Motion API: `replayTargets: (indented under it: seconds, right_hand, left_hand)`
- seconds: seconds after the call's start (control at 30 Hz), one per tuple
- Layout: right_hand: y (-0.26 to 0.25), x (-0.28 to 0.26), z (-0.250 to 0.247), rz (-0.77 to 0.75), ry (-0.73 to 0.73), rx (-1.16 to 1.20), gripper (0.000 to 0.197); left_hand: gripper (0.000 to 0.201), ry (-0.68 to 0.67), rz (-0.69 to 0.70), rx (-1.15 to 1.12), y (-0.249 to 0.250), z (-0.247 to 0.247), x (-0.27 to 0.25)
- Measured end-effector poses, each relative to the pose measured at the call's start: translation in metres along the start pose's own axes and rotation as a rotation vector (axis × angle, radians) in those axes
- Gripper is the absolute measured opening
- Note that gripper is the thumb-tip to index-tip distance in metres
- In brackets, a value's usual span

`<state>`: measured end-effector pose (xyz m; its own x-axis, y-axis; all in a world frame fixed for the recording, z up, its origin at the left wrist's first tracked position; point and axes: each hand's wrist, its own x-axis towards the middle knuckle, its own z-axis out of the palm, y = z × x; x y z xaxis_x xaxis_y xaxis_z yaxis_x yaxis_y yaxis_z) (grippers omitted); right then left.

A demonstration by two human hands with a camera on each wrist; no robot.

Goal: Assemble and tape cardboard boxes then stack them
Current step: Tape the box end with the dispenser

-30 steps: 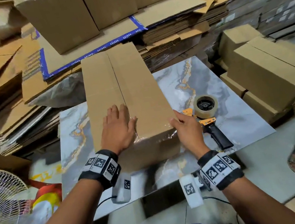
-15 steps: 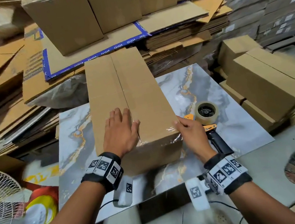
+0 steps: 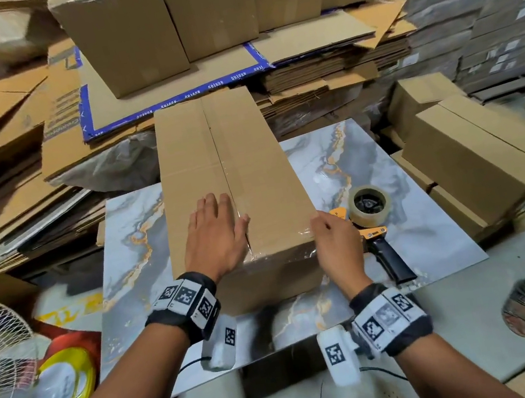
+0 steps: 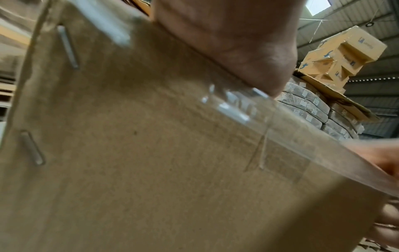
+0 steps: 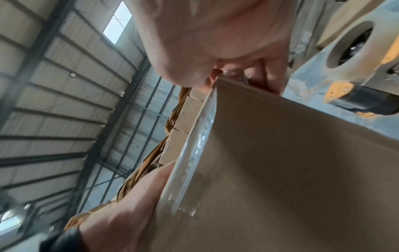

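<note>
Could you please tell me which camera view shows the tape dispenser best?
The head view: the whole tape dispenser lies on the marble board, beside the right hand. The right wrist view catches only its roll and handle at the edge; the left wrist view misses it.

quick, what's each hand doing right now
Left hand: open, flat on top of the cardboard box, pressing the clear tape.
Right hand: fingers curled over the box's near right corner, on the tape.

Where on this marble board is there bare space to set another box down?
The widest bare patch of the marble board lies left of the cardboard box, running to its left edge. Another lies behind the tape dispenser, right of the box. The near right is crowded by the dispenser and right hand.
</note>
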<state>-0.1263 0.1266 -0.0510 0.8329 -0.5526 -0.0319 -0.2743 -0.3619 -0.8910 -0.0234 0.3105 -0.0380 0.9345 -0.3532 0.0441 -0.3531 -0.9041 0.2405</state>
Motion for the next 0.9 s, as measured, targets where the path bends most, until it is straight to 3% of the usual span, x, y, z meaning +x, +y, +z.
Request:
replayTargets:
  seconds: [0.1,0.13,0.3,0.4,0.53,0.63,0.8,0.9]
  right_hand:
    - [-0.015,-0.012,0.011,0.048,-0.029,-0.262,0.077]
    - [-0.014,-0.012,0.01,0.038,-0.031,-0.287,0.082]
    - [0.006,0.013,-0.015,-0.003,-0.105,-0.087,0.061]
    - [-0.014,0.027,-0.02,-0.09,-0.078,-0.238,0.038]
    - [-0.051,0.025,0.019,-0.4,-0.265,-0.592,0.049]
    - [-0.048,0.021,0.041,-0.497,-0.369,-0.817,0.052]
    - [-0.035,0.041,0.019,-0.589,-0.482,-0.838,0.052]
    - [-0.032,0.046,0.011,-0.636,-0.532,-0.815,0.061]
  left_hand:
    - [0.063,0.01,-0.006,-0.015,-0.003,0.001,0.0]
    - [0.064,0.02,-0.004,-0.026,-0.003,0.001,0.0]
    - [0.069,0.086,0.007,-0.055,0.003,-0.001,-0.004]
    - [0.066,0.09,0.0,-0.044,0.004,-0.003,-0.006]
    - [0.061,0.077,-0.036,-0.056,0.008,-0.003,-0.003]
    - [0.063,0.065,-0.029,-0.1,0.0,-0.002,-0.002]
    - [0.078,-0.056,0.234,-0.104,-0.057,-0.013,-0.015]
    - [0.076,-0.047,0.286,-0.165,-0.079,-0.022,-0.029]
